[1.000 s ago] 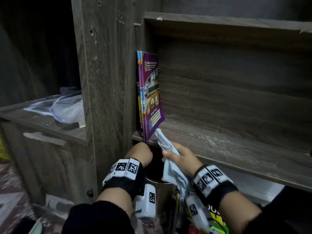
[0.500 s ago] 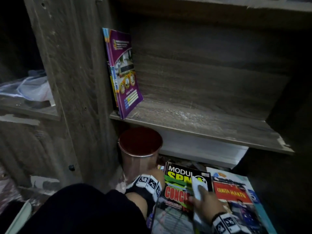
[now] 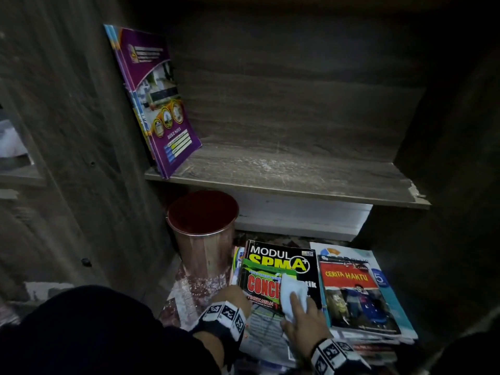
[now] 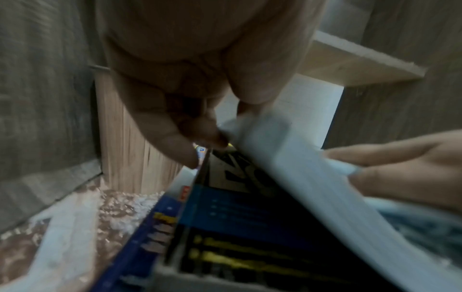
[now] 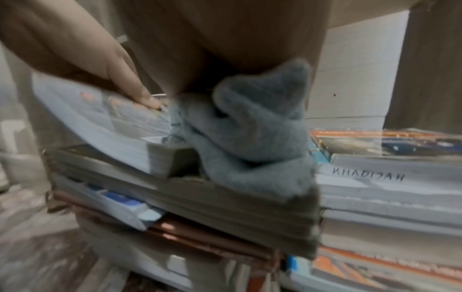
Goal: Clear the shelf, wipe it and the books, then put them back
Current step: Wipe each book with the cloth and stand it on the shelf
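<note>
One green book lies just right of the copper bin: the left hand pinches its edge, the right hand presses the cloth flat-fingered onto it.

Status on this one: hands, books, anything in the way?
Left hand grips top book by edge; right hand presses cloth onto it. Purple books lean on shelf. Copper bin alongside, not blocking.
</note>
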`<state>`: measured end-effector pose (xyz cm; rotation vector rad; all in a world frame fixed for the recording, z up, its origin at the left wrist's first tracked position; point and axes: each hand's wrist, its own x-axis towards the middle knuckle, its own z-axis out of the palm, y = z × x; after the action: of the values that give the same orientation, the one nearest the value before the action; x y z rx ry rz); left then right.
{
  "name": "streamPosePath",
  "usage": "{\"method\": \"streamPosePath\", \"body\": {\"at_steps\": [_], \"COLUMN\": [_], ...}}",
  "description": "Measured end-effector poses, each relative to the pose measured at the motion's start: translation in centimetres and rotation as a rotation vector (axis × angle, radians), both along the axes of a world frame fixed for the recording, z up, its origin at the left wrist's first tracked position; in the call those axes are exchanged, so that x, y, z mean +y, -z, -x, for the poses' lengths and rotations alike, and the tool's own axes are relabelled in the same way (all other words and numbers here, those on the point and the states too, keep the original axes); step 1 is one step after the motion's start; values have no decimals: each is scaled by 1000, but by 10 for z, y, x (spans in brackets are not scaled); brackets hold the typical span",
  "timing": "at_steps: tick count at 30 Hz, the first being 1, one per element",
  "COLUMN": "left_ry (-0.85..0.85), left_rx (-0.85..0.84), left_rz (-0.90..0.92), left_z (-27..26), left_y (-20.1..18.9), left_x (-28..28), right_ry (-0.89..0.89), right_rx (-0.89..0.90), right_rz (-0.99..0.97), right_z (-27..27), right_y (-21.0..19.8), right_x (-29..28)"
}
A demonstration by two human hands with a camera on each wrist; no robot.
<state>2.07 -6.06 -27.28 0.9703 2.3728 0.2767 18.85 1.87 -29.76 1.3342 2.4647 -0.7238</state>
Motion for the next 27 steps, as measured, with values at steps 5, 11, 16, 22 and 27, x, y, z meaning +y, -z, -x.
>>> {"method": "streamPosePath", "body": {"at_steps": [5,11,16,22,27], "left_ry": [-193,-176,13,-104,-6], "left_rx": [-249,-431,-531,-603,-581], "left_rz": [-257,-579,-773,-1125,-1131], "left_z": [-13,-39,-56,-40,-37], "left_y": [-5,-31,-74,-125,-147], "left_x": [1,1,-3,-14,-26], "right_ry": [0,-86,241,100,1], "right_rx": [66,436,731,930,1043], "right_rz": [-36,-32,-139,-175,-357], "right_z": [2,19,21,36,43], "right_y": [-4,-32,-59,-113,-145], "right_x": [-4,-27,6,-38,-28]}}
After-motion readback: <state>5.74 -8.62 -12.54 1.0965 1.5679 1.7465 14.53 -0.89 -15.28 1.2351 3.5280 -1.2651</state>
